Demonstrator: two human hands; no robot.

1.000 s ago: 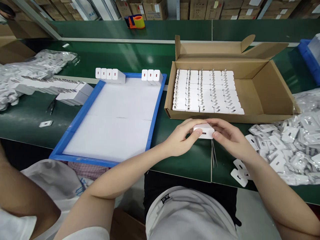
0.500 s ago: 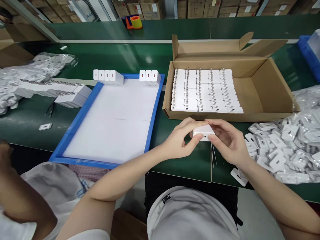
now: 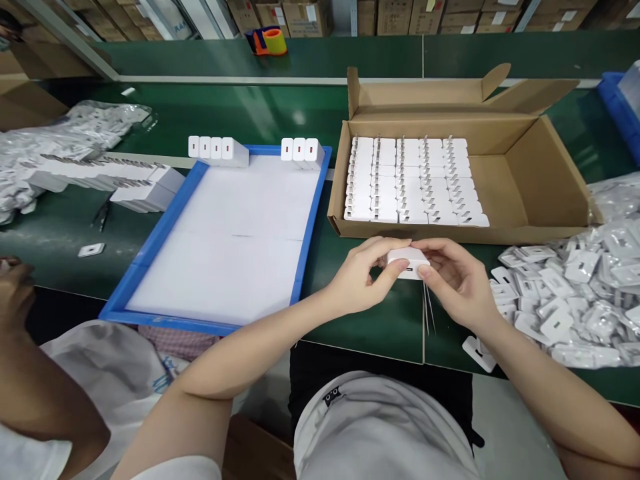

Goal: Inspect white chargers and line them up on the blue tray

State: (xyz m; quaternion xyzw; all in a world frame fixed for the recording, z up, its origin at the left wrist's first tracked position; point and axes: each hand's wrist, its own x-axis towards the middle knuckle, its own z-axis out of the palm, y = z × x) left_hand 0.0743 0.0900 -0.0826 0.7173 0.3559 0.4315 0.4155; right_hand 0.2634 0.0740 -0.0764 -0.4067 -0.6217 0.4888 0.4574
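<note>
A white charger [image 3: 407,262] sat just above the green bench [image 3: 365,320], in front of the carton [image 3: 530,180], its port face turned toward the camera; the left hand [image 3: 363,277] grasped it from the left with thumb and fingers curled around its side, and the right hand [image 3: 457,280] grasped it from the right, fingertips on its top and front edge; thin tweezers [image 3: 429,310] hung below the charger by the right hand, though whether that hand held them could not be told; the carton stood open just behind, with rows of white chargers [image 3: 413,180] filling its left part; to the right lay a heap of clear bags [image 3: 575,293]; to the left lay a blue tray [image 3: 155,240] with a white floor, seven chargers lined along its far edge in two groups [image 3: 217,148] and [image 3: 301,151]; further left more chargers lay in rows [image 3: 125,180] beside crumpled bags [image 3: 55,140]; another person's hand [image 3: 13,280] showed at the left edge; a tape roll [image 3: 270,41] stood at the far side
</note>
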